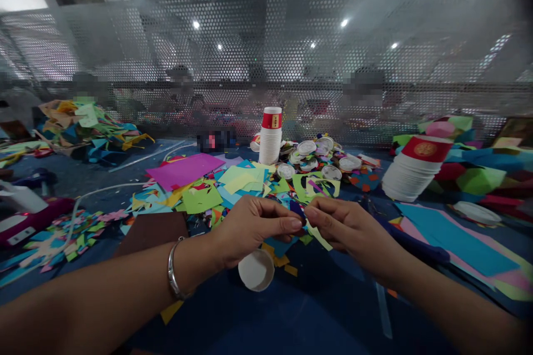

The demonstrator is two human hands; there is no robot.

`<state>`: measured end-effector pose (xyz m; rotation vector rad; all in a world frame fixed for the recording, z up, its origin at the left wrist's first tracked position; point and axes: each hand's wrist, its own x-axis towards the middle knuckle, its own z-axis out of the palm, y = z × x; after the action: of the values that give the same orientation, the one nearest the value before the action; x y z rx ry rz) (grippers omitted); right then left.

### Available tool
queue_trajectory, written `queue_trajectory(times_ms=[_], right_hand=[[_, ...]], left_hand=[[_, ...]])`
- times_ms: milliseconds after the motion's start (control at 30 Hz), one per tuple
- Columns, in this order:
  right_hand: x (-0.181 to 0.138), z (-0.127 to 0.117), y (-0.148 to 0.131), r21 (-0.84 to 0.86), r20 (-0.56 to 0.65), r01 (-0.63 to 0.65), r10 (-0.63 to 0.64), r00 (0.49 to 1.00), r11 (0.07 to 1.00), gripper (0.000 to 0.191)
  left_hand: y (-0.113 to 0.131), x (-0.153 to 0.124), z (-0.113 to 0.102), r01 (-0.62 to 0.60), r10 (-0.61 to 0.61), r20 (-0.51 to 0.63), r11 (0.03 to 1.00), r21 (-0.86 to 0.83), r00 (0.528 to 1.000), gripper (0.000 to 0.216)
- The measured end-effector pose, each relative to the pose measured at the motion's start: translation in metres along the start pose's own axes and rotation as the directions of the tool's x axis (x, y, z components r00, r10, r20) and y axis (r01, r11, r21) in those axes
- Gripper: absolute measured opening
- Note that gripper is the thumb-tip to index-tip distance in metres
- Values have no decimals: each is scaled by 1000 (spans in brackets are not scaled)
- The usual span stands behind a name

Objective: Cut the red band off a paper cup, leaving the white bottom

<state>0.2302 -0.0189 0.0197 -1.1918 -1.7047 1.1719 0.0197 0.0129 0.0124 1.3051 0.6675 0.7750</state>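
A small dark blue piece of paper (296,208) is between my two hands, above the middle of the table. My left hand (254,227), with a silver bangle at the wrist, pinches it between thumb and fingers. From the other side my right hand (347,224) is closed in a pinch at its edge; the fingertips hide part of the piece. Below my left hand a white paper cup (256,270) lies tilted, its mouth towards me. Yellow paper scraps (281,260) lie beside the cup, and a brown sheet (154,230) is left of my left hand.
Stacked paper cups (270,144) stand at the back; another stack (410,175) leans at right. Between them are round lids (307,148). Coloured paper (183,171) covers the middle. Blue sheets (462,238) lie right, a magenta power strip (45,219) with a white cable left. Behind rises a perforated screen (233,66).
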Motion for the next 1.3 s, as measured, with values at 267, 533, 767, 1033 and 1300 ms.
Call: queue_trajectory(times_ms=[267, 533, 767, 1033, 1300], right_hand=[[3, -3, 2, 38, -109, -34, 38, 993, 999, 46], [3, -5, 2, 1, -123, -20, 20, 992, 1000, 47], [1, -6, -1, -87, -117, 20, -31, 993, 996, 46], [3, -5, 1, -146, -98, 18, -32, 995, 989, 45], [3, -4, -2, -254, -96, 21, -47, 994, 967, 46]], left_hand=[[-2, 5, -11, -99, 100, -3, 983, 156, 995, 22], [6, 5, -16, -126, 118, 46, 941, 315, 992, 35], [17, 3, -18, -129, -11, 244, 827, 548, 970, 29], [9, 31, -41, -326, 146, 292, 486, 811, 945, 26], [-3, 33, -38, -416, 204, 363, 468, 780, 909, 13]])
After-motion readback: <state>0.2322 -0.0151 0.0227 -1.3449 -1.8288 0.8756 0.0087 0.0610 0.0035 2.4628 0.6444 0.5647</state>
